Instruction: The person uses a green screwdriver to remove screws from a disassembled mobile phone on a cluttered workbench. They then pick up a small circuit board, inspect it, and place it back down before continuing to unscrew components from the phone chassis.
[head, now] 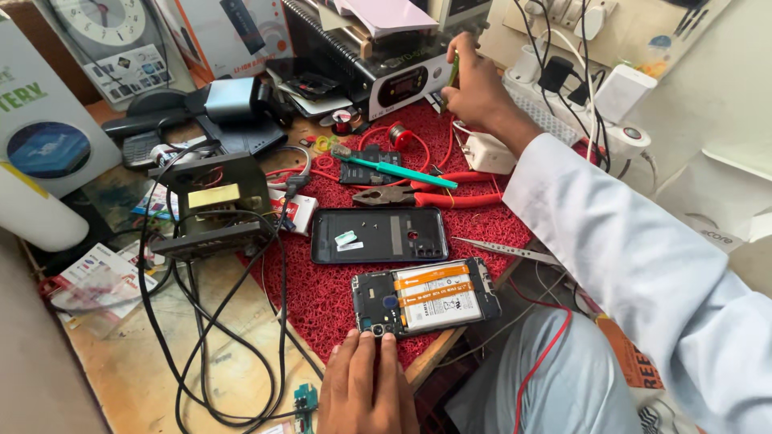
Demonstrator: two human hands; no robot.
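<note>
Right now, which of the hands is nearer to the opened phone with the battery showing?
The left hand. Its fingertips touch the near edge of the opened phone. The right hand is far off at the back of the red mat, holding a small green tool.

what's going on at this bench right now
A person sits at a cluttered bench with an opened phone on a red mat, battery showing, its back cover beside it. The left hand rests at the phone's near edge. The right hand reaches far back, holding a thin green tool.
</note>
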